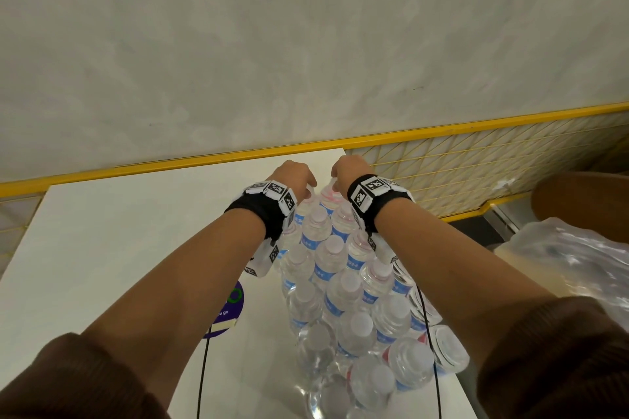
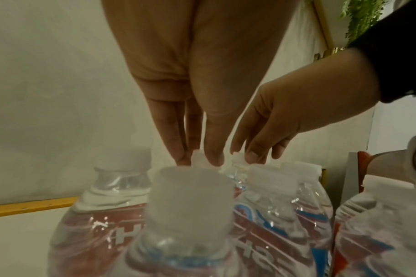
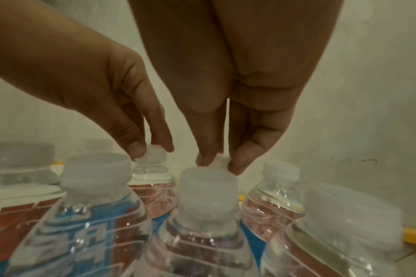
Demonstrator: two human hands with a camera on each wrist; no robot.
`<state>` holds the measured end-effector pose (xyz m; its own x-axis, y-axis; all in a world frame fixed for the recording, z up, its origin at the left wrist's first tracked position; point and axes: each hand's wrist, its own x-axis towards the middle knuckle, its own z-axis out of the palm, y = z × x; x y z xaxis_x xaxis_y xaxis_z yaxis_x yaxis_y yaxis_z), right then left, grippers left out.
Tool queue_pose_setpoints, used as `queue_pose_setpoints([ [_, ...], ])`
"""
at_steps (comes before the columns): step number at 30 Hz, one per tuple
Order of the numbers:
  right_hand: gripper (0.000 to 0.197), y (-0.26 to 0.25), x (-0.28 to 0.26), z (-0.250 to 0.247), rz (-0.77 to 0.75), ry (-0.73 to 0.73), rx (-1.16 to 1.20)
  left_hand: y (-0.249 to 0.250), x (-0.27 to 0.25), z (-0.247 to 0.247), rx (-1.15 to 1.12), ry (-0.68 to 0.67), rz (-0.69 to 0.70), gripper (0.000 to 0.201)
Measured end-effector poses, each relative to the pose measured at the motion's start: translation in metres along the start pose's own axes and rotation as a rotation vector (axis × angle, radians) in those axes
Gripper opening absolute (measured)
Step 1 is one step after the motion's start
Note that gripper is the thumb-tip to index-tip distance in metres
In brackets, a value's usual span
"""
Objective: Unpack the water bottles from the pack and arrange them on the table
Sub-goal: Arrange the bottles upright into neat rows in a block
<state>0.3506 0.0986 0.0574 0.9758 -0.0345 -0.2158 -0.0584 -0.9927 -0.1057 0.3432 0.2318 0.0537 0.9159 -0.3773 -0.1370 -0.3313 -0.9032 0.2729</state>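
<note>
Most of the job looks done, judging by the head view. A long block of clear plastic water bottles (image 1: 343, 286) with white caps and blue or red labels stands upright on the white counter (image 1: 119, 241), packed cap to cap in close rows that run from the near edge towards the far edge. No film shows over those caps in either wrist view. At the right, a crumpled heap of clear plastic wrap (image 1: 575, 269) lies beside the counter, which I take to be the emptied pack, though its contents are hard to read.

Both hands work at the far end of the block. The left hand (image 1: 295, 177) reaches down with thumb and fingers narrowed onto the white cap of a far-row bottle (image 3: 155, 156), pinching it. The right hand (image 1: 350, 168) does the same on the white cap of the neighbouring bottle (image 3: 220, 161), gripping it between thumb and fingertips. These two bottles stand at the far edge of the rows, touching their neighbours.

I cannot tell whether the pair is being set down or only squared up. What seems left is small: seating these two in line and letting go. One bottle at the near right corner (image 1: 449, 350) leans out of line and may want straightening.
</note>
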Motion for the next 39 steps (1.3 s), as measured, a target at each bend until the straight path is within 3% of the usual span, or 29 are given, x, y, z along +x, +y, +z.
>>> queue_pose_setpoints([
  [5,0.04,0.009,0.002,-0.004,-0.011,0.009,-0.051,-0.005,-0.004,0.001,-0.024,0.011,-0.008,0.039],
  [11,0.033,0.046,0.008,-0.029,0.133,0.027,-0.1,-0.036,-0.018,-0.003,-0.036,0.074,-0.142,0.045],
  [15,0.04,0.047,0.007,-0.022,0.081,-0.028,-0.126,-0.042,-0.025,-0.002,-0.092,0.076,-0.189,0.032],
  [18,0.035,0.044,0.01,-0.02,0.052,-0.023,-0.155,-0.038,-0.027,-0.003,-0.089,0.078,-0.19,0.028],
  [23,0.029,0.046,0.017,-0.017,-0.028,-0.001,-0.286,-0.037,-0.028,-0.001,-0.087,0.08,-0.203,0.026],
  [30,0.033,0.048,0.004,-0.022,-0.009,0.005,-0.178,-0.034,-0.029,-0.001,-0.076,0.04,-0.226,0.032],
  [33,0.035,0.048,-0.027,-0.037,-0.033,0.037,-0.075,-0.022,-0.037,-0.005,-0.054,0.098,-0.162,0.037],
  [36,0.034,0.049,-0.078,-0.048,-0.106,0.053,0.045,0.012,-0.061,-0.011,-0.108,0.15,0.022,0.032],
  [39,0.026,0.054,-0.141,-0.041,-0.163,-0.056,0.07,0.057,-0.103,-0.013,-0.121,-0.034,0.228,0.026],
])
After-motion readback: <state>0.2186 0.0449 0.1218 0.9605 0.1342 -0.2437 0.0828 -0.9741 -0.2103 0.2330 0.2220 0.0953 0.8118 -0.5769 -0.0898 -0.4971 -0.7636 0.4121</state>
